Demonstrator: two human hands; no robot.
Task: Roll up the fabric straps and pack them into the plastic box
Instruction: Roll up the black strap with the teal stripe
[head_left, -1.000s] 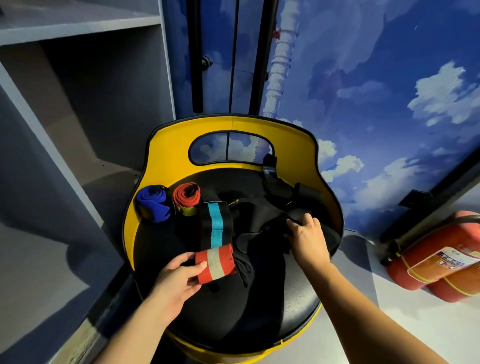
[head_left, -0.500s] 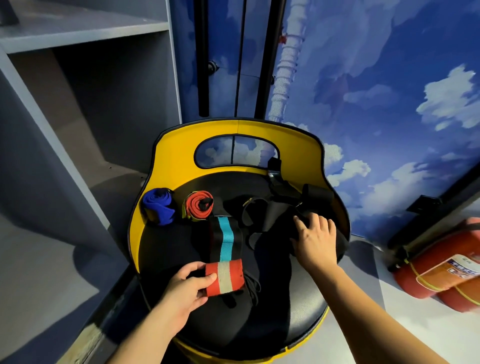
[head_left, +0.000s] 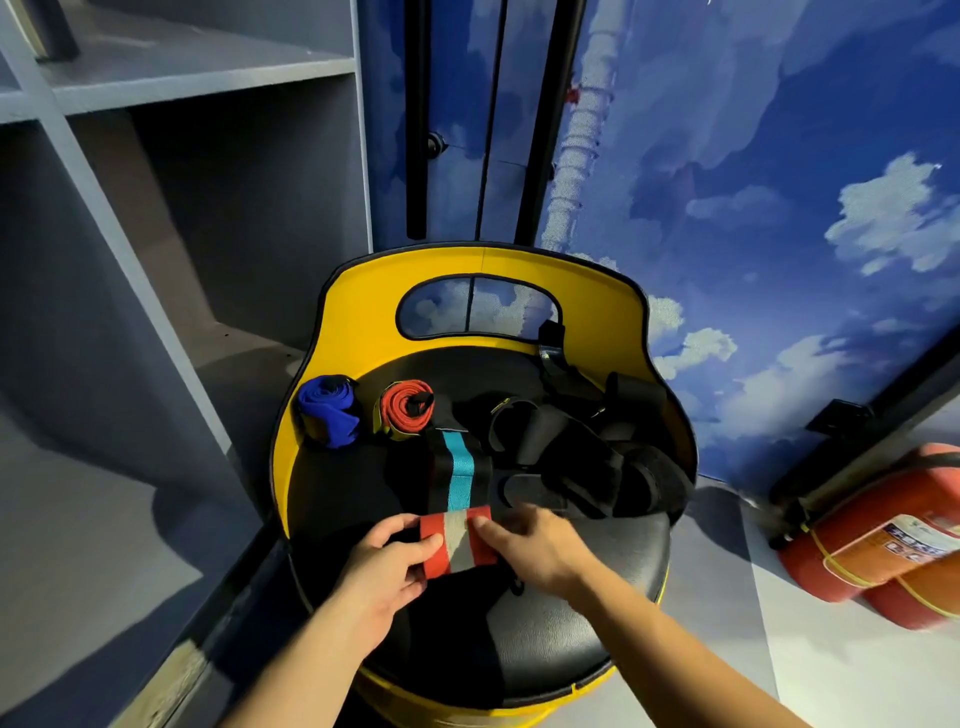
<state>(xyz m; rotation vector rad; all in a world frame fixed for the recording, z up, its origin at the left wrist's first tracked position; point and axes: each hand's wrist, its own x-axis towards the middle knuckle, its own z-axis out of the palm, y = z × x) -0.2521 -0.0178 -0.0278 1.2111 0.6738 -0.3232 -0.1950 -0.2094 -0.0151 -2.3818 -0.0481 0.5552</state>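
centrally, left hand (head_left: 382, 571) and right hand (head_left: 535, 545) pinching red-white strap roll (head_left: 454, 543)

Left hand (head_left: 382, 571): gripping the left end of the red-and-grey strap roll (head_left: 455, 542).
Right hand (head_left: 537, 545): pinching the roll's right end.
Black-and-teal strap (head_left: 457, 470): lying flat just behind the roll.
Blue roll (head_left: 328, 410), red roll (head_left: 407, 407): sitting side by side on the black seat (head_left: 571, 639).
Black straps (head_left: 576, 452): lying tangled at the right.
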